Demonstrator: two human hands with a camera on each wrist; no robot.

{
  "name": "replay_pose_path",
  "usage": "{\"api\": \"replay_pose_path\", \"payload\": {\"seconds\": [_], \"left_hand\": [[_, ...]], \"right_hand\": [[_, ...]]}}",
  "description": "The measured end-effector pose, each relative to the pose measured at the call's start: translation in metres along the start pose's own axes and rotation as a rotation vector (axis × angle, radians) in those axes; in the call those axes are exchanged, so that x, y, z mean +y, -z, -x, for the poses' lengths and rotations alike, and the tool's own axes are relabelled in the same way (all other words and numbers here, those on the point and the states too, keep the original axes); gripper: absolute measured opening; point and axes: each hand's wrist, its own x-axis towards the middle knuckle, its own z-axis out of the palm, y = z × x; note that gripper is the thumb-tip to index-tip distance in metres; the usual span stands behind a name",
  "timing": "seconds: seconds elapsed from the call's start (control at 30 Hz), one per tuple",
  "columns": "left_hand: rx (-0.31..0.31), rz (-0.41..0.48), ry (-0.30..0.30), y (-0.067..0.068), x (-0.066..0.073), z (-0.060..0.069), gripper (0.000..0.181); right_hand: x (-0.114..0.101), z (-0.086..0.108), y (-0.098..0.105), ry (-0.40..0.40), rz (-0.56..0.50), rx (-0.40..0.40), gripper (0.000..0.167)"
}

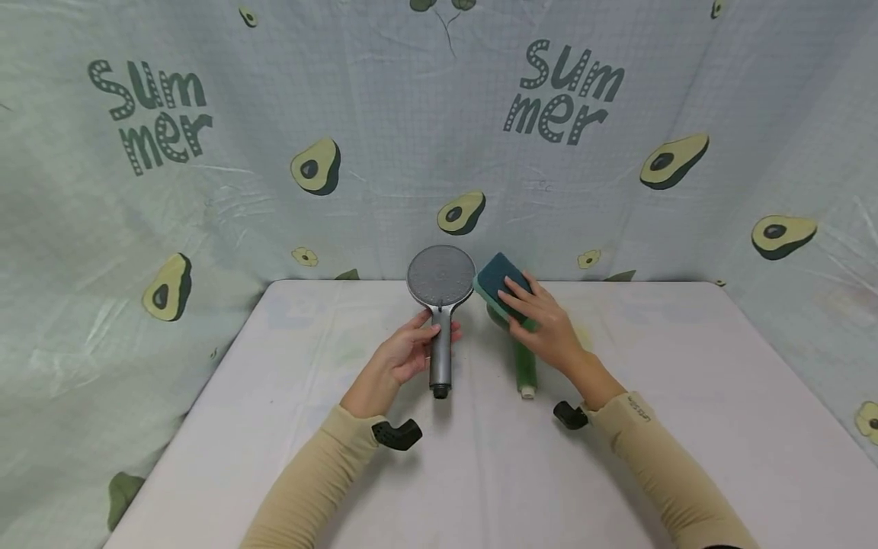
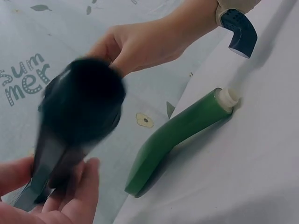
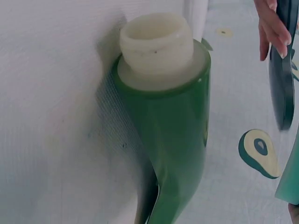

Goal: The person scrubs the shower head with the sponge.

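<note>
A grey shower head (image 1: 441, 276) is held upright by its handle in my left hand (image 1: 410, 349), its round face toward the head camera. My right hand (image 1: 549, 328) grips a dark blue and teal sponge (image 1: 504, 280) just right of that round face. Below the sponge, a green shower head (image 1: 525, 366) lies on the table, partly hidden by the sponge and my right hand; its pale threaded end (image 2: 228, 98) shows in the left wrist view. In the right wrist view the teal edge of the sponge (image 3: 290, 179) appears at the right border.
The white-covered table (image 1: 439, 473) reaches back to a hanging cloth (image 1: 384, 99) printed with avocados and lettering. A black wrist camera (image 1: 398, 435) sits at the left cuff, and another (image 1: 570, 415) at the right cuff.
</note>
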Motion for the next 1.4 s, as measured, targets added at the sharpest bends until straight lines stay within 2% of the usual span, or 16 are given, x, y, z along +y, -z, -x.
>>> {"api": "replay_pose_path", "payload": {"seconds": [0.2,0.33,0.6,0.77,0.87,0.97,1.17,1.4], "left_hand": [[0.055,0.110,-0.033,-0.002,0.000,0.000,0.071],[0.103,0.141,-0.077,-0.002,-0.001,-0.001,0.076],[0.215,0.007,-0.231,-0.003,-0.006,-0.004,0.073],[0.252,0.027,-0.287,-0.003,-0.006,-0.005,0.075],[0.244,0.060,-0.310,-0.002,-0.003,-0.005,0.059],[0.227,0.131,-0.320,-0.002,-0.001,-0.004,0.047],[0.216,0.218,-0.327,0.000,0.000,-0.005,0.053],[0.247,0.187,-0.356,0.000,-0.003,-0.007,0.053]], "right_hand": [[-0.001,0.002,0.004,0.003,-0.006,-0.006,0.047],[-0.001,0.004,0.005,0.005,-0.019,-0.005,0.048],[-0.006,0.006,-0.002,0.026,-0.078,-0.040,0.050],[-0.011,0.007,-0.007,0.047,-0.101,-0.063,0.050],[-0.014,0.008,-0.010,0.055,-0.113,-0.072,0.051],[-0.017,0.009,-0.011,0.058,-0.129,-0.089,0.051],[-0.021,0.011,-0.012,0.093,-0.162,-0.132,0.052],[-0.018,0.016,-0.013,0.127,-0.183,-0.158,0.051]]}}
